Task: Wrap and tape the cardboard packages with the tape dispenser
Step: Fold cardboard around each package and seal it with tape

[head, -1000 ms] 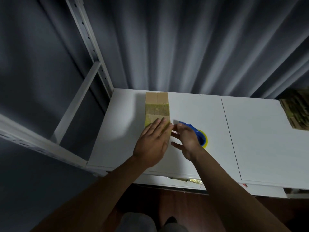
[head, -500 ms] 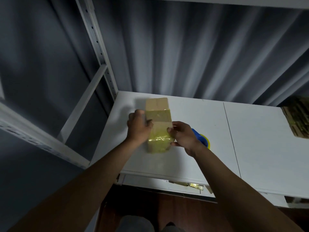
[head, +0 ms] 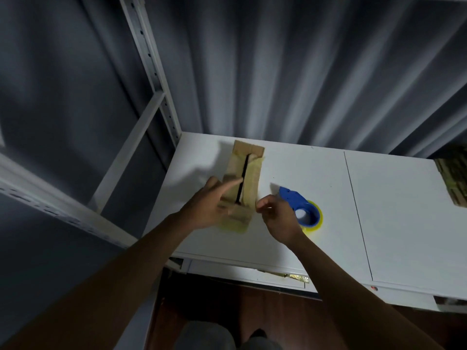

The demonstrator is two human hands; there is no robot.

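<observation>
A long cardboard package [head: 250, 173], partly wrapped in yellowish tape, lies flat on the white table [head: 316, 178] with a dark seam running along its top face. My left hand [head: 209, 205] lies over its near left part, fingers straight and the index finger touching the seam. My right hand [head: 275, 218] has curled fingers that pinch the package's near right edge. The blue tape dispenser [head: 300, 205] with its yellow roll lies on the table just right of my right hand, and neither hand holds it.
A white metal shelf post [head: 151, 72] and its brace rise at the table's back left corner. Grey curtains hang behind. A stack of taped cardboard [head: 452, 178] sits at the far right edge. Crumpled tape scraps [head: 288, 275] lie on a ledge below the table's front.
The package, held up in both hands half a second ago, now lies flat with its seam side up. My left hand has opened over it. The dispenser has stayed put.
</observation>
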